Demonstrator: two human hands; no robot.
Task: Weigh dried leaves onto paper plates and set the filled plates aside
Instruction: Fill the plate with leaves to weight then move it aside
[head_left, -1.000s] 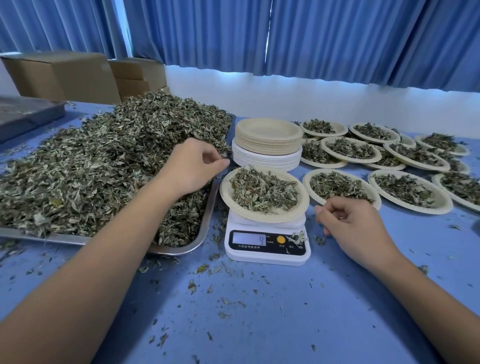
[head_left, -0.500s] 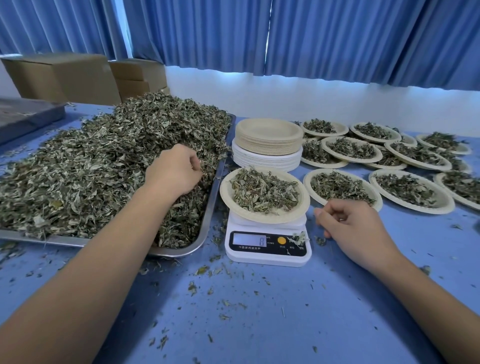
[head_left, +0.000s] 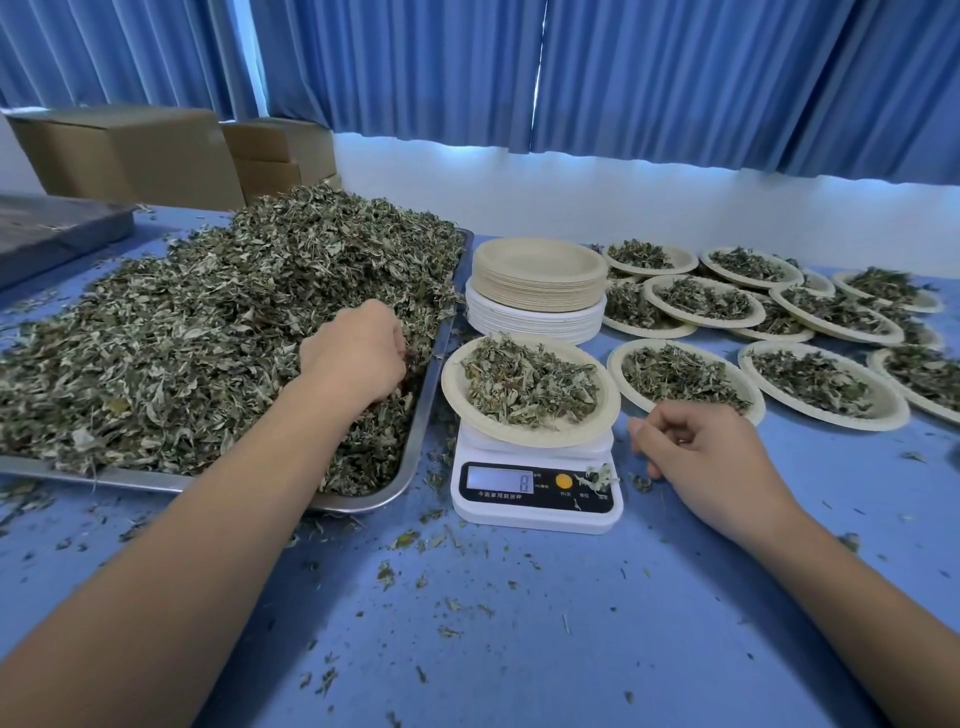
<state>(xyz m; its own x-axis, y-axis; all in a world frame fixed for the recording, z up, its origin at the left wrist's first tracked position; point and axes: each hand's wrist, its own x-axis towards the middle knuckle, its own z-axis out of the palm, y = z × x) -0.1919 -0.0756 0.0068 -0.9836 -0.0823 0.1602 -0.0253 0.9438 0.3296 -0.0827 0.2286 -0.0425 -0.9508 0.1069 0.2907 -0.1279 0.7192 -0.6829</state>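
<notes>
Left hand (head_left: 358, 353) now deeper in leaves (head_left: 182, 338), blue table (head_left: 519, 623), curtains (head_left: 675, 78)

A grey-green heap of dried leaves (head_left: 208, 338) fills a steel tray (head_left: 432, 374) left of a white digital scale (head_left: 535, 512), whose round beige paper plate (head_left: 524, 435) holds a loose mound, with leaf-filled plates (head_left: 831, 419) lying flat to its right.

Your left hand (head_left: 358, 353): bare, left of the white digital kitchen scale (head_left: 535, 488); rounded knuckles show, fingertips hidden.
Your left forearm (head_left: 208, 519): bare from the wrist to the picture's edge, smooth, widening towards you.
Your right hand (head_left: 701, 457): bare, right of the scale; knuckles and thumb show plainly.
Your right forearm (head_left: 857, 597): bare along all you can see, smooth, widening towards you.
Your clothing: out of view.
</notes>
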